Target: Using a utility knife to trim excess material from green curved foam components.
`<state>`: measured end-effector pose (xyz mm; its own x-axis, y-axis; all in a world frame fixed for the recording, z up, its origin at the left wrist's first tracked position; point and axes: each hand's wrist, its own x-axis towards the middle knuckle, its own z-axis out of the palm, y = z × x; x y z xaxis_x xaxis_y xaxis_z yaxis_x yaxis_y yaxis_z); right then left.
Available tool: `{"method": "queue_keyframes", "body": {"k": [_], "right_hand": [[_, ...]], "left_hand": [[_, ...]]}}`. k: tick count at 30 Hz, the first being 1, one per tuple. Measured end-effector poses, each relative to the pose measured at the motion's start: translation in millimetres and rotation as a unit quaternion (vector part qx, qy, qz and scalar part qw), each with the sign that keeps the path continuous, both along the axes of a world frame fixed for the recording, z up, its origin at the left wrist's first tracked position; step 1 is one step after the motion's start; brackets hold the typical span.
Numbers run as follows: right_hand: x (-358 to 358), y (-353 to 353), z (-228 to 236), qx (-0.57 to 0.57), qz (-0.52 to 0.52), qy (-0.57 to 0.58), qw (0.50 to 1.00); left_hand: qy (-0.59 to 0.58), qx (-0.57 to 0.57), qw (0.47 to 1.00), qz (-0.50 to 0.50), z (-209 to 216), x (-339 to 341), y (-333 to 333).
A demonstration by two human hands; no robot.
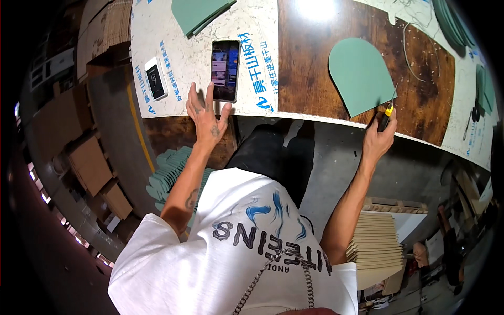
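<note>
One white device (156, 79) with a dark screen lies on the white tabletop (184, 52), left of your left hand (207, 121) and a bit beyond it. Stacked green pieces (170, 176) sit lower, by your left forearm. Your left hand is spread wide over the tabletop's near edge, fingers right by the lower left corner of a lit phone (224, 71); can't tell if they touch it. Green panels (202, 13) lie past the phone, well beyond that hand. Between your hands, a dark brown board (310, 79) begins and runs on past your right. Your round-topped green panel (361, 79) lies on it, ahead and left of your right hand (378, 139). You're gripping a yellow-and-black tool (388, 114) in that hand, thin tip pointing away from you at the panel's right corner; contact unclear. Tan stacked panels (375, 241) sit lower, beside your right forearm. Loose string (438, 60) lies beyond and right of your right hand.
</note>
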<state>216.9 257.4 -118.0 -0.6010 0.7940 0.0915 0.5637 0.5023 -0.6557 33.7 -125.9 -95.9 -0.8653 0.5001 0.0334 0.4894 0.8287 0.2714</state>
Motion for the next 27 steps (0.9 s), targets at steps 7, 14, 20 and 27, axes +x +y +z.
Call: {"method": "queue_keyframes", "body": {"k": [7, 14, 20, 27], "right_hand": [[-1, 1, 2, -0.033, -0.044, -0.003, 0.998], [-31, -1, 11, -0.038, -0.067, 0.009, 0.997], [-31, -17, 13, -0.065, -0.081, 0.05, 0.993], [-33, -3, 19, -0.085, -0.098, 0.047, 0.99]], "left_hand": [[-0.01, -0.056, 0.998, -0.024, 5, -23, 20], [-0.148, 0.168, 0.965, -0.137, 20, 3, 170], [-0.238, 0.252, 0.936, -0.066, 9, 4, 223], [0.08, -0.015, 0.996, -0.024, 2, -98, 70]]}}
